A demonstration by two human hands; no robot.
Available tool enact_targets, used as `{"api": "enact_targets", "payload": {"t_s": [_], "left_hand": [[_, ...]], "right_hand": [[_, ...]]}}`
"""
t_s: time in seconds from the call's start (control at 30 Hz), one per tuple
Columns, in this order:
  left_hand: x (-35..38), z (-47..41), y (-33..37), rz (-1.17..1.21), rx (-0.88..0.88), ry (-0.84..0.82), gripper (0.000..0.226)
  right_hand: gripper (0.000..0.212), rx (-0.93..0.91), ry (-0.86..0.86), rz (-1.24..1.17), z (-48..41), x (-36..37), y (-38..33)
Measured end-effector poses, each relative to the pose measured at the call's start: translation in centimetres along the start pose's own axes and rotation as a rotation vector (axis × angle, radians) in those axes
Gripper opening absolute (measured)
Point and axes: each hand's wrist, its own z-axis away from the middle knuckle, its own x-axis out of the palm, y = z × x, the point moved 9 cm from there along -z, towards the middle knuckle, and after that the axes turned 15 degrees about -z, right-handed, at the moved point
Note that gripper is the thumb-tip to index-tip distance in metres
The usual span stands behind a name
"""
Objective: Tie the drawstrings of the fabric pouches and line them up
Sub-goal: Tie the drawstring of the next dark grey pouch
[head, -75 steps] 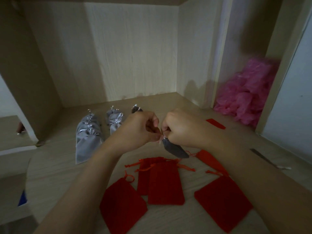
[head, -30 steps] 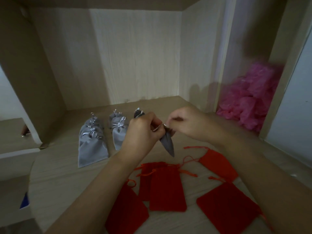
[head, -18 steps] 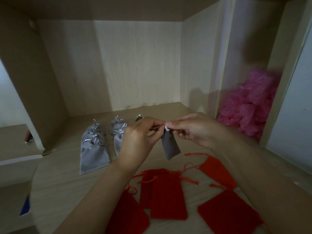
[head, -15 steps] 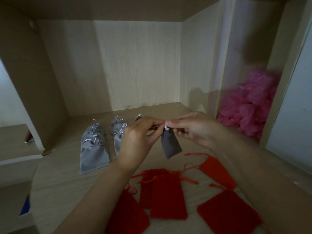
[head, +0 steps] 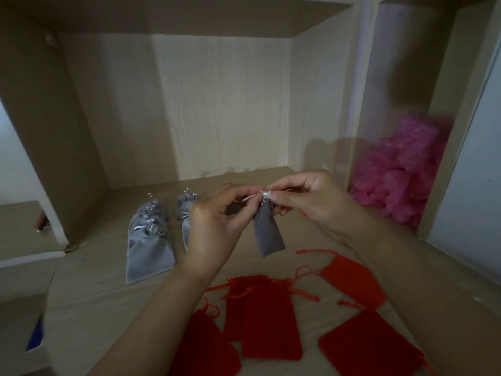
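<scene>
- Pinching the silver drawstring [head: 250, 198] at the mouth of a grey pouch [head: 269, 232], both hands work above the middle of the wooden shelf [head: 89, 280]. The pouch hangs free below the fingertips, clear of the surface.
- The left hand [head: 217, 229] has thumb and forefinger closed on a strand that runs out to the left. Its other fingers are loosely curled and hold nothing else.
- The right hand [head: 311, 202] nips the gathered neck, where the cord bunches, between thumb and forefinger, with the remaining fingers relaxed.
- The step looks like cinching or knotting; whether a knot has formed is too small to tell.
- The tied grey pouches [head: 149, 245] lie in overlapping columns far left, the place this one should probably join.
- The red pouches [head: 271, 321] lie flat on the near side with cords loose, apparently not yet tied.
- Risk: the cord is thin and glossy, so it may slide through the left pinch and let the neck loosen.
- Risk: only the right fingertips carry the pouch, so a regrip could drop it among the red ones.
- Risk: an uneven pull could gather the neck crookedly or jam the knot.
- Risk: setting it down carelessly could nudge the overlapping grey columns out of line.
- A pink heap [head: 401, 172] sits far right, well apart.
</scene>
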Motion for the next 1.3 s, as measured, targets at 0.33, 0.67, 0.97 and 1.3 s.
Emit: {"api": "enact_targets", "payload": {"t_s": [0.33, 0.67, 0.97, 1.3], "left_hand": [[-0.4, -0.1, -0.6, 0.073, -0.081, 0.001, 0.017], [0.7, 0.2, -2.1, 0.329, -0.286, -0.1, 0.027], [-1.6, -0.4, -1.4, -0.042, -0.079, 0.089, 0.012], [-0.4, -0.4, -0.5, 0.023, -0.087, -0.024, 0.01]], "right_hand": [[0.02, -0.156, 0.088, 0.012, 0.3, 0.3, -1.3], [0.025, -0.221, 0.043, 0.11, 0.4, 0.3, -1.8], [0.026, -0.388, 0.012, 0.12, 0.8, 1.6, -3.2], [0.024, -0.291, 0.032, -0.001, 0.6, 1.4, -2.8]]}}
